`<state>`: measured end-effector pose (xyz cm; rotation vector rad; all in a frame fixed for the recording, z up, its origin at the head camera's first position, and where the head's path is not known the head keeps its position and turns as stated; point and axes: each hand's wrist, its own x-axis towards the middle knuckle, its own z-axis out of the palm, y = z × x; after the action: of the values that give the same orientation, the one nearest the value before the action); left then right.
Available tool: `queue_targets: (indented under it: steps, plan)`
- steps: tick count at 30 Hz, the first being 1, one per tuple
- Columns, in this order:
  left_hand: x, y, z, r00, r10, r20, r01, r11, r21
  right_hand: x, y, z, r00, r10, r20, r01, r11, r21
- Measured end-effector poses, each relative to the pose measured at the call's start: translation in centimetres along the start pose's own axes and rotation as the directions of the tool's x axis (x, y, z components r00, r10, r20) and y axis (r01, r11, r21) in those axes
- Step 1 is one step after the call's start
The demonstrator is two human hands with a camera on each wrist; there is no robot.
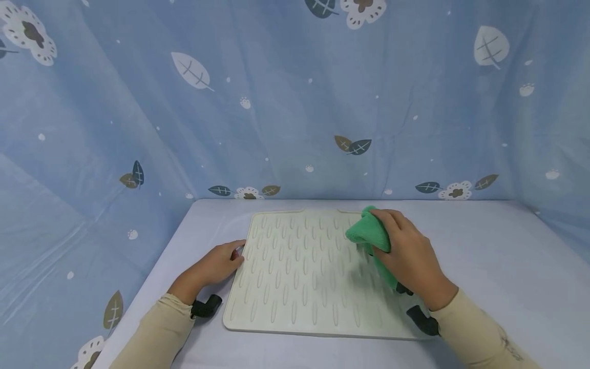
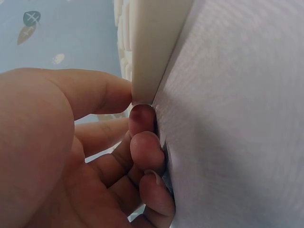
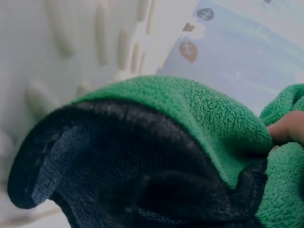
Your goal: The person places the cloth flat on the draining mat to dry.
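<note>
A cream-coloured drying mat with rows of raised oval ridges lies flat on the table. My left hand holds its left edge. In the left wrist view the thumb touches the mat's edge, and the curled fingertips sit right at the edge, low against the table. Over the mat's right part, my right hand grips a bunched cleaning cloth. The cloth is green terry on one face; its dark grey side and dark border show in the right wrist view, close over the ridges.
A white cloth covers the table around the mat. Behind and to the left hangs a blue curtain printed with leaves and flowers. Black straps sit on both wrists, over beige sleeves.
</note>
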<state>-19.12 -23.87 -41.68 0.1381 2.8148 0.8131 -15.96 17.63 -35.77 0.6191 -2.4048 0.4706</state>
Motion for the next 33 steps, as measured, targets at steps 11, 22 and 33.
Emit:
queue_targets:
  steps: [11, 22, 33]
  plan:
    - [0.1, 0.2, 0.1, 1.0, 0.013, 0.002, -0.013, 1.0, -0.006, 0.7, -1.8, 1.4, 1.0, -0.019, 0.011, 0.019, 0.999, 0.033]
    - [0.0, 0.0, -0.1, 1.0, 0.03, 0.0, -0.03, 0.999, -0.009, 1.0, -3.5, 3.0, 0.998, -0.048, 0.042, 0.046, 0.998, 0.045]
    - [0.1, -0.2, 0.1, 1.0, 0.022, -0.004, -0.022, 1.0, 0.003, 0.5, -4.5, 4.6, 0.99, -0.036, 0.135, 0.027, 0.997, 0.067]
